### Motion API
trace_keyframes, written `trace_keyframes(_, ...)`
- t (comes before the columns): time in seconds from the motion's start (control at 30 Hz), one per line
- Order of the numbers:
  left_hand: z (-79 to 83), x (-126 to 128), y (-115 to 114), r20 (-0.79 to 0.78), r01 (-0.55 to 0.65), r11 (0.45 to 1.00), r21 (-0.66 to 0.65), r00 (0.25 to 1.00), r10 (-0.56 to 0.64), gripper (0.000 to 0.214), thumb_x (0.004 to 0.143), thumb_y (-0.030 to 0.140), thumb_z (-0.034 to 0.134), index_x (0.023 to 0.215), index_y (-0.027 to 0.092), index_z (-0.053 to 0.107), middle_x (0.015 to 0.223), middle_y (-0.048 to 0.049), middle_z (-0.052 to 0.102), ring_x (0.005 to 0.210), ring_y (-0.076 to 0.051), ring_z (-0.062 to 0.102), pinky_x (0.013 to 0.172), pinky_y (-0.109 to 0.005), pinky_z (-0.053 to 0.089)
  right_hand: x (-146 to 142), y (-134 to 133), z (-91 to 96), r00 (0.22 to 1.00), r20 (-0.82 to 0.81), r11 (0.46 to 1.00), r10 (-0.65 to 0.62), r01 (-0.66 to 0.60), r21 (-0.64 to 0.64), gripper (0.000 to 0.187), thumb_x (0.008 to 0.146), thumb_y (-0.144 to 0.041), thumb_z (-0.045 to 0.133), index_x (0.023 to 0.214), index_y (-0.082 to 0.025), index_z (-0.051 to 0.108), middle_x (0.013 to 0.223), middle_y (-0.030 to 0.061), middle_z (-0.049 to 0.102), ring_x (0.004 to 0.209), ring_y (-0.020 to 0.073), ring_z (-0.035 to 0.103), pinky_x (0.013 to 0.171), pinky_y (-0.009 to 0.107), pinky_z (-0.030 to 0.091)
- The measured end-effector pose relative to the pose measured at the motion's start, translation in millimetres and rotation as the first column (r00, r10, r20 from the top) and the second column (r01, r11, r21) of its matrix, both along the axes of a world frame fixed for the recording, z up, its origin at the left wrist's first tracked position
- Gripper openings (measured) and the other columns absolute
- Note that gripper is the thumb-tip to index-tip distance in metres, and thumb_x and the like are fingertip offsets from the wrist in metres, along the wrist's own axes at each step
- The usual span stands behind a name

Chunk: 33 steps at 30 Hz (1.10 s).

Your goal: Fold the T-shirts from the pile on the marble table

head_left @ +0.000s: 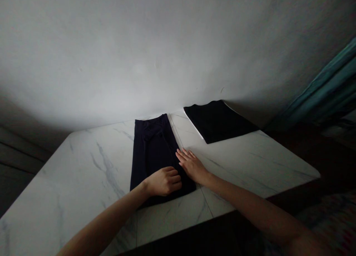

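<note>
A long folded dark navy garment [154, 156] lies lengthwise on the white marble tabletop [83, 181], its near end closest to me. My left hand [164, 181] rests on that near end, with the fingers curled onto the cloth. Just beside the garment's right edge, my right hand [191, 166] lies nearly flat on the marble, fingers slightly apart, its fingertips at the fabric. A folded black cloth [218, 120] sits at the far edge of the table, to the right, apart from both hands.
A pale wall [167, 55] rises behind the table. A teal curtain [319, 85] hangs at the right. Patterned fabric [328, 226] shows at the lower right, beyond the table's near edge. A thin seam crosses the marble beneath the garment.
</note>
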<state>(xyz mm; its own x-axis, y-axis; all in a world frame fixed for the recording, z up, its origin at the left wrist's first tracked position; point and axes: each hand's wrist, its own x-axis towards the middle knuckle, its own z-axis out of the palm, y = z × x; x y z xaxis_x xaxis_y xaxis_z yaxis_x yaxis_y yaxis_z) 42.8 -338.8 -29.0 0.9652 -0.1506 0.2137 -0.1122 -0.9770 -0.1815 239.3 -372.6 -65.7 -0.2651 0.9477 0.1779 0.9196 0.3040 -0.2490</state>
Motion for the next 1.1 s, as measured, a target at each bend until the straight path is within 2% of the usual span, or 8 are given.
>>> trace_keyframes(0.23,5.2,-5.1,4.0,0.002,-0.066,0.971,-0.230,0.998,0.069,0.018,0.089,0.018,0.046,0.089,0.020,0.064,0.087,-0.0069,0.067,0.084,-0.019,0.061,0.080,-0.034,0.050,0.5,-12.8,-5.7,0.982,-0.014,0.981,0.191,-0.191,0.020,0.054,0.100,-0.028,0.043,0.152,-0.015,0.034,0.158,0.0143,0.034,0.149,0.0255,0.025,0.119,0.051,0.030)
trace_keyframes(0.37,6.7,7.1,33.8,0.091,-0.283,0.886,-0.368,0.937,0.337,0.033,0.091,0.017,0.042,0.115,0.020,0.065,0.108,-0.0089,0.071,0.110,-0.022,0.062,0.101,-0.040,0.047,-2.4,-24.6,-8.0,0.974,-0.005,0.974,0.227,-0.227,-0.008,0.064,0.098,-0.035,0.050,0.154,-0.011,0.030,0.158,0.0168,0.032,0.149,0.0282,0.023,0.120,0.051,0.026)
trace_keyframes(0.5,-5.0,25.5,86.1,-0.021,-0.563,0.758,-0.328,0.807,0.590,0.041,0.099,0.026,0.038,0.135,0.024,0.057,0.143,-0.0076,0.056,0.140,-0.025,0.042,0.118,-0.047,0.028,-3.4,-43.9,-0.4,0.952,-0.013,0.949,0.304,-0.304,-0.083,0.071,0.099,-0.043,0.047,0.156,-0.011,0.022,0.162,0.0171,0.020,0.151,0.0282,0.013,0.122,0.051,0.018)
trace_keyframes(0.67,-29.2,29.3,125.7,-0.213,-0.620,0.724,-0.302,0.785,0.582,0.045,0.102,0.036,0.036,0.146,0.034,0.044,0.159,-0.0032,0.035,0.148,-0.024,0.029,0.120,-0.049,0.023,2.8,-71.0,24.6,0.865,-0.124,0.832,0.487,-0.502,-0.237,0.069,0.100,-0.046,0.043,0.158,-0.022,0.015,0.164,0.0077,0.016,0.152,0.0258,0.003,0.124,0.050,0.008)
trace_keyframes(0.83,-28.3,22.3,119.6,-0.210,-0.592,0.747,-0.303,0.806,0.553,0.048,0.102,0.035,0.036,0.151,0.031,0.037,0.162,-0.0057,0.028,0.150,-0.026,0.020,0.120,-0.049,0.020,9.3,-75.8,39.0,0.778,-0.280,0.739,0.563,-0.625,-0.251,0.059,0.100,-0.041,0.046,0.155,-0.028,0.029,0.159,0.0043,0.033,0.150,0.0244,0.017,0.123,0.048,0.017)
trace_keyframes(0.9,-18.9,11.9,112.8,-0.178,-0.566,0.755,-0.332,0.823,0.539,0.048,0.102,0.037,0.037,0.150,0.030,0.038,0.160,-0.0063,0.034,0.149,-0.024,0.027,0.120,-0.050,0.020,14.9,-68.6,37.8,0.812,-0.336,0.805,0.478,-0.557,-0.203,0.052,0.101,-0.034,0.047,0.152,-0.028,0.038,0.152,0.0046,0.046,0.144,0.0208,0.035,0.119,0.041,0.030)
trace_keyframes(1.0,-2.6,-20.5,99.6,-0.065,-0.506,0.778,-0.373,0.851,0.522,0.040,0.101,0.034,0.040,0.138,0.027,0.053,0.146,-0.0068,0.055,0.135,-0.021,0.048,0.119,-0.049,0.026,26.7,-54.3,34.1,0.898,-0.353,0.945,0.260,-0.312,-0.096,0.044,0.098,-0.022,0.048,0.142,-0.024,0.052,0.137,0.0088,0.061,0.127,0.0193,0.056,0.108,0.038,0.045)
trace_keyframes(1.1,8.7,-66.9,77.2,0.006,-0.471,0.812,-0.344,0.864,0.503,0.028,0.099,0.023,0.041,0.111,0.022,0.066,0.116,-0.0071,0.071,0.111,-0.020,0.063,0.109,-0.045,0.040,36.5,-46.8,32.9,0.917,-0.266,0.945,0.297,-0.322,-0.054,0.036,0.092,-0.018,0.057,0.127,-0.020,0.064,0.126,0.0108,0.065,0.114,0.0211,0.062,0.099,0.038,0.051)
